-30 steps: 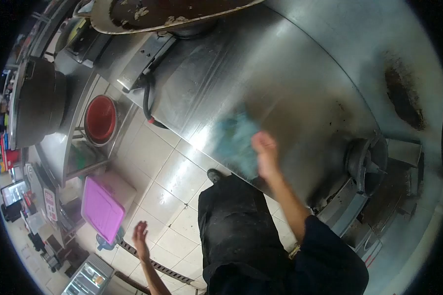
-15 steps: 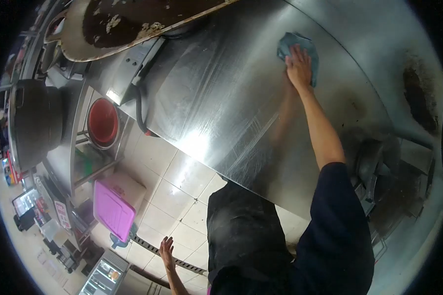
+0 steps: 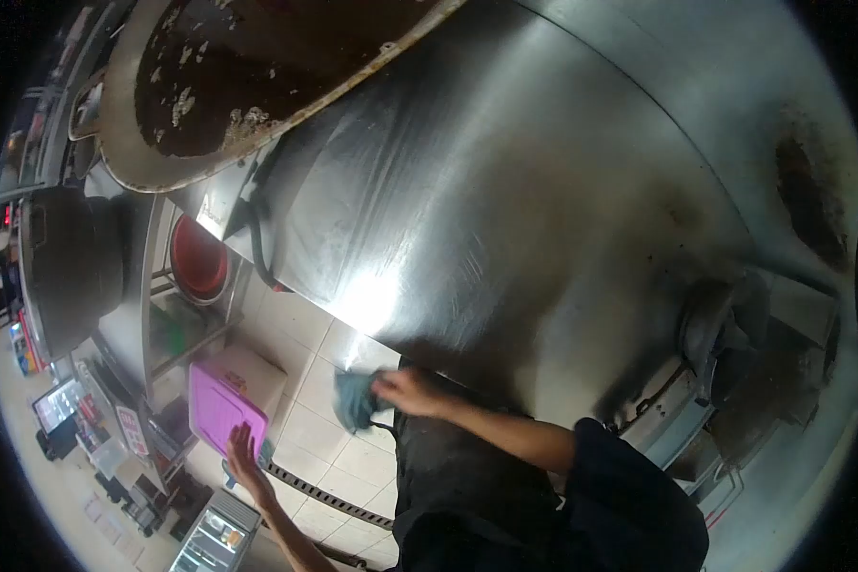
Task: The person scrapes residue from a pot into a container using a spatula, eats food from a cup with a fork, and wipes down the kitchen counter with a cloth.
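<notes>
A blue-green cloth [image 3: 356, 401] hangs past the front edge of the steel counter [image 3: 505, 191], above the tiled floor. My right hand [image 3: 408, 392] is closed on its right side, near my dark apron. To the lower left, my left hand [image 3: 242, 450] is held in the air with its fingers apart and nothing in it. In the view it overlaps the lower edge of a pink lid [image 3: 221, 405]. Faint streaks and brownish smears show on the steel surface.
A large pan [image 3: 286, 76] with dark contents fills the upper left. Beyond the counter's left end are a red bucket [image 3: 198, 257] on a shelf and a big pot [image 3: 76, 272]. A burner [image 3: 710, 329] sits at the right.
My right hand has come back from the far part of the counter with the cloth, down past the front edge. My left hand has moved left. The pan shows larger in view.
</notes>
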{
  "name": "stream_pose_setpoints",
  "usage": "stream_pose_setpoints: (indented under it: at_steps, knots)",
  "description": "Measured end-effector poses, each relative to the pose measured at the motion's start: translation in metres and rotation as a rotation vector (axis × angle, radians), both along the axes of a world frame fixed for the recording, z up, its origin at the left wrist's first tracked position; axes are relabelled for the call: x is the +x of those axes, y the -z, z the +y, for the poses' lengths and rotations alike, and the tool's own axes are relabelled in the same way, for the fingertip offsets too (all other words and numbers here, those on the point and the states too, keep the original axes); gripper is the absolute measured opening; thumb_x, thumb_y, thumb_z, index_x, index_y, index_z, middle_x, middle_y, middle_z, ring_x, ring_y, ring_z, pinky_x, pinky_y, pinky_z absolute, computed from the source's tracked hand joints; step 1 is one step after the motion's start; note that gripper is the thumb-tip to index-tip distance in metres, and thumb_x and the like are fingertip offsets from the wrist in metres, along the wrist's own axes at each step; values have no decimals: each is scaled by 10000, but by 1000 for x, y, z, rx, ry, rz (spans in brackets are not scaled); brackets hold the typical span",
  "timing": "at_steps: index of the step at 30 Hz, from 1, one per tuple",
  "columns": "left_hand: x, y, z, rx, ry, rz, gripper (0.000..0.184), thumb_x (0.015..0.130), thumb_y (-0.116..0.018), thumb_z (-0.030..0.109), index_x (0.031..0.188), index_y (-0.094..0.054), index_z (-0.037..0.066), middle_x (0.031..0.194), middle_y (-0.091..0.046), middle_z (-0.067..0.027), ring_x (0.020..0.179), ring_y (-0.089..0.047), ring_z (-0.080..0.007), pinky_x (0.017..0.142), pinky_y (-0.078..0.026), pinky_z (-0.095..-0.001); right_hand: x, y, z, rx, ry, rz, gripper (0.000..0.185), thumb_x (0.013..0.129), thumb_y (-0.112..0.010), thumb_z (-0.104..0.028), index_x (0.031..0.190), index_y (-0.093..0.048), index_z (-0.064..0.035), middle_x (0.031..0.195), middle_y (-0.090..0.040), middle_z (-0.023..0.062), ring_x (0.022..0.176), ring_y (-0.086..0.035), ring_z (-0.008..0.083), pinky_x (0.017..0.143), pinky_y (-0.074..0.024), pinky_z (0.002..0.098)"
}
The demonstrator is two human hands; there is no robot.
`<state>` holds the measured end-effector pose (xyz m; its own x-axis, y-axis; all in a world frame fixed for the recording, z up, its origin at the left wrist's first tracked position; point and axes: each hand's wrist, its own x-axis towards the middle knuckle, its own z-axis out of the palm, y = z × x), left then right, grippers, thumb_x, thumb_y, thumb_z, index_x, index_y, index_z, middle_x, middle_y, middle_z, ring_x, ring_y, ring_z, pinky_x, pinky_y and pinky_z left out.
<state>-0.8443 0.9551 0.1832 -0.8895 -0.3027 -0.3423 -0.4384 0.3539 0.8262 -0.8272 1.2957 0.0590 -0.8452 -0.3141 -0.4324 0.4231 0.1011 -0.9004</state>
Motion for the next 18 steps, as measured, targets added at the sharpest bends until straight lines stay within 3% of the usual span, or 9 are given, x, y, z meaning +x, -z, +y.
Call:
stream_pose_setpoints:
  at_steps: [3,5,6,7,9,11,15,17,18]
  knots:
    - [13,-5,-22,-1,-101,39,546,937,-331,417,1250,-416,-23,1199,-517,-198,1143,-488,-281,979,-348,-412,-20,-26,99,-94,622,-47,105,840,-602,-125,825,-592,-21,769,-578,2,718,-515,75,637,-440,243]
    - [33,11,-24,128,-128,2,572,932,-323,439,1258,-404,-25,1206,-511,-200,1155,-476,-286,980,-340,-411,-31,-38,176,36,849,172,136,860,-562,-142,872,-577,-7,739,-573,14,687,-513,102,643,-429,247]
    - [41,21,-19,124,-179,-67,590,928,-322,454,1264,-396,-26,1212,-509,-195,1157,-471,-285,973,-338,-416,-45,-56,213,205,778,106,160,871,-549,-168,877,-578,-10,789,-585,19,738,-527,107,671,-432,263]
    - [49,34,-15,181,-234,-100,576,931,-323,438,1256,-403,-31,1220,-507,-185,1148,-477,-281,962,-346,-414,-66,-47,238,336,726,338,290,895,-510,-271,966,-585,0,911,-601,114,925,-556,217,836,-420,351]
    - [57,39,13,203,-217,-177,570,931,-324,433,1249,-410,-32,1212,-516,-177,1133,-489,-276,952,-356,-402,-101,6,282,1176,382,487,460,904,-450,-393,1097,-561,10,1085,-559,227,1137,-454,369,1004,-288,445]
    - [68,41,31,147,-183,-259,557,933,-323,427,1247,-417,-24,1192,-532,-173,1127,-494,-268,945,-362,-387,-150,39,314,1459,183,589,576,895,-397,-477,1168,-526,13,1210,-476,271,1226,-316,445,1055,-177,494]
    - [115,43,36,201,-299,-338,546,932,-323,427,1242,-423,-11,1166,-550,-179,1112,-504,-278,947,-349,-410,-263,67,331,1486,294,428,577,914,-328,-471,1189,-507,4,1213,-489,239,1238,-328,399,1054,-214,458]
    - [130,43,38,215,-404,-381,547,930,-327,435,1236,-424,-7,1174,-541,-184,1107,-508,-279,937,-357,-409,-317,76,317,1352,373,701,509,928,-332,-398,1209,-492,-5,1182,-525,213,1221,-370,370,1039,-267,420]
    - [132,44,37,228,-396,-367,550,928,-328,441,1237,-424,-3,1177,-539,-182,1108,-507,-277,939,-356,-408,-334,77,298,1298,303,614,475,929,-327,-359,1179,-508,2,1166,-538,201,1221,-374,354,1030,-284,403]
